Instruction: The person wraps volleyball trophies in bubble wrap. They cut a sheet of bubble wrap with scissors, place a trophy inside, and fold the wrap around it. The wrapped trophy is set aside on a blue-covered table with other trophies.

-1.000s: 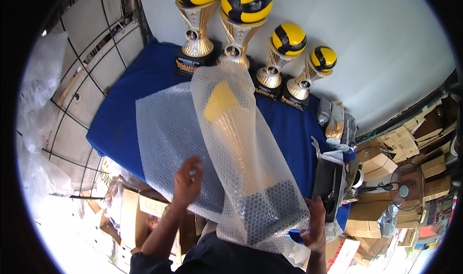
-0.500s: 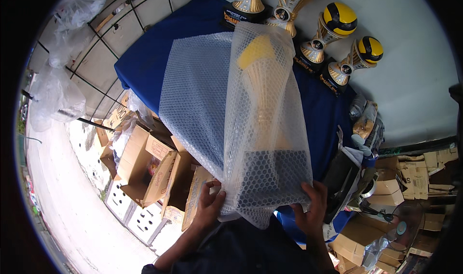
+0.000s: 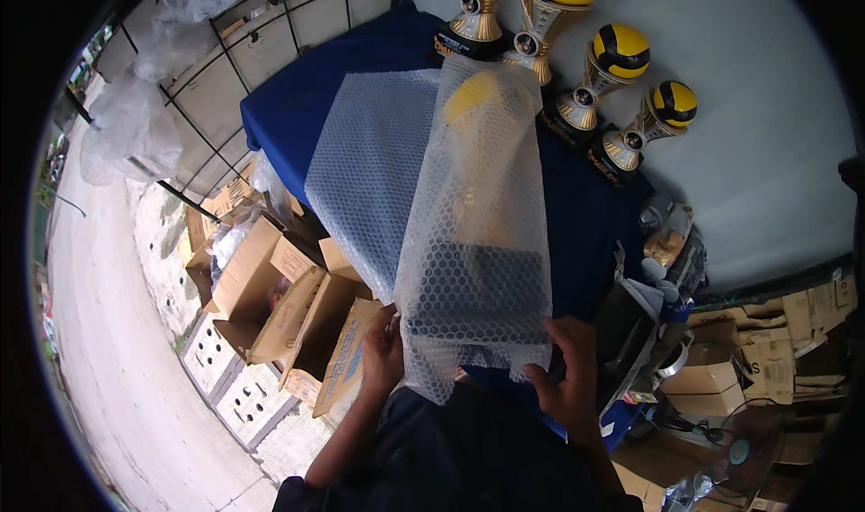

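Note:
A trophy with a yellow ball top and a dark square base lies wrapped in clear bubble wrap (image 3: 473, 233) on the blue-covered table (image 3: 306, 107), base end toward me. My left hand (image 3: 382, 354) grips the near left corner of the wrap beside the base. My right hand (image 3: 569, 377) holds the near right corner, fingers closed on the plastic. A flat spread of the same bubble wrap (image 3: 369, 170) extends to the left of the trophy.
Several gold trophies with yellow-and-black balls (image 3: 622, 53) stand along the table's far edge against a pale wall. Open cardboard boxes (image 3: 270, 287) sit on the floor at left. Wire grid panels (image 3: 207, 71) and plastic bags stand farther left. Clutter and boxes (image 3: 775, 359) lie at right.
The view has tilted, so the wrapped trophy appears shifted right. My left hand came down off the wrap's face to its near left corner; my right hand stays at the near right corner.

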### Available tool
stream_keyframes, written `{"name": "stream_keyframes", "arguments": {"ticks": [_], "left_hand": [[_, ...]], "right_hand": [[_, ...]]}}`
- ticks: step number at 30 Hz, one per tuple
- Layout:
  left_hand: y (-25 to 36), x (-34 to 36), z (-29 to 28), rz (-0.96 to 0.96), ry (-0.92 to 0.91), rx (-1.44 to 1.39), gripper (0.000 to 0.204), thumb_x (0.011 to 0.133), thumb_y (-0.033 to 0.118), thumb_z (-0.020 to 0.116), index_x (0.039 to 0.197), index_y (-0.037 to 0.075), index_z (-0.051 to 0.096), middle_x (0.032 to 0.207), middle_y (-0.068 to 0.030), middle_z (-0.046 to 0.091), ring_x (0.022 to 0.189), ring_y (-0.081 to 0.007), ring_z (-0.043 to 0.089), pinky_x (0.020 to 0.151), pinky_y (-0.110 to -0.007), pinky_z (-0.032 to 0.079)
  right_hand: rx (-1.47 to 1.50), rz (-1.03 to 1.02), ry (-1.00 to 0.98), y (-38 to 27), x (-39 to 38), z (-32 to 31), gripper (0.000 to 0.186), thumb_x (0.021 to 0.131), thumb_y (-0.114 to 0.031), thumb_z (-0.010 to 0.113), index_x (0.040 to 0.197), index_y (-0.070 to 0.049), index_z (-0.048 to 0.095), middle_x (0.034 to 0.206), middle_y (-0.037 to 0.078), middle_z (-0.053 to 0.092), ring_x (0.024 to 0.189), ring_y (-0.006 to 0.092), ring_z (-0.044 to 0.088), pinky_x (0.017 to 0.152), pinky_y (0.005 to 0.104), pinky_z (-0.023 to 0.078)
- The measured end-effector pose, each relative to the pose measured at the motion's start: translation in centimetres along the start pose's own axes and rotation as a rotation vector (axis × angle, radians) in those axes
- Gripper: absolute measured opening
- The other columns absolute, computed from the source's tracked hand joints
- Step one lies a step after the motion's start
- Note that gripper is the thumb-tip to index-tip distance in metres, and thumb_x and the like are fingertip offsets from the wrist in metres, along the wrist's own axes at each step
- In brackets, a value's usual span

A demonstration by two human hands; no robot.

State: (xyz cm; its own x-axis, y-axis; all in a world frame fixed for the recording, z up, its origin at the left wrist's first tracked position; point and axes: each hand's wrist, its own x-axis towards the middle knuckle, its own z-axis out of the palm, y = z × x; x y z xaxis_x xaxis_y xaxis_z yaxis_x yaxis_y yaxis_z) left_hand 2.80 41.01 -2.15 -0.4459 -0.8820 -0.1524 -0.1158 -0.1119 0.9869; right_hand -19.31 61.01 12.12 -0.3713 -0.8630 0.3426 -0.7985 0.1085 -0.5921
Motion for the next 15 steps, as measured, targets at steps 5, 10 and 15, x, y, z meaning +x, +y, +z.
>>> {"name": "stream_keyframes", "arguments": {"ticks": [5, 10, 15], "left_hand": [[1.0, -0.6, 0.9, 0.037, -0.050, 0.046, 0.033, 0.113, 0.010, 0.062, 0.143, -0.003, 0.066, 0.133, -0.0146, 0.074, 0.118, -0.0219, 0.071, 0.101, -0.037, 0.058], [1.6, -0.8, 0.0, -0.239, -0.186, -0.195, 0.038, 0.114, 0.024, 0.058, 0.144, 0.001, 0.066, 0.139, -0.0189, 0.066, 0.127, -0.0307, 0.064, 0.111, -0.043, 0.050], [-1.7, 0.0, -0.4, 0.241, -0.188, 0.353, 0.053, 0.102, 0.027, 0.071, 0.148, 0.002, 0.065, 0.143, -0.0263, 0.061, 0.139, -0.0420, 0.051, 0.119, -0.053, 0.040]], "right_hand": [[0.416, 0.181, 0.121, 0.3, -0.6, 1.8, 0.068, 0.102, -0.024, 0.083, 0.155, 0.000, 0.048, 0.144, 0.024, 0.058, 0.133, 0.0334, 0.061, 0.110, 0.0467, 0.052], [0.731, 0.365, 0.044, 3.8, -1.8, 3.9, 0.054, 0.104, -0.018, 0.082, 0.143, 0.001, 0.050, 0.139, 0.025, 0.063, 0.131, 0.0270, 0.067, 0.112, 0.0438, 0.053], [0.452, 0.275, 0.087, 2.3, -0.8, 3.1, 0.047, 0.101, -0.020, 0.085, 0.130, 0.000, 0.055, 0.122, 0.019, 0.067, 0.112, 0.0224, 0.072, 0.092, 0.0381, 0.061]]}}
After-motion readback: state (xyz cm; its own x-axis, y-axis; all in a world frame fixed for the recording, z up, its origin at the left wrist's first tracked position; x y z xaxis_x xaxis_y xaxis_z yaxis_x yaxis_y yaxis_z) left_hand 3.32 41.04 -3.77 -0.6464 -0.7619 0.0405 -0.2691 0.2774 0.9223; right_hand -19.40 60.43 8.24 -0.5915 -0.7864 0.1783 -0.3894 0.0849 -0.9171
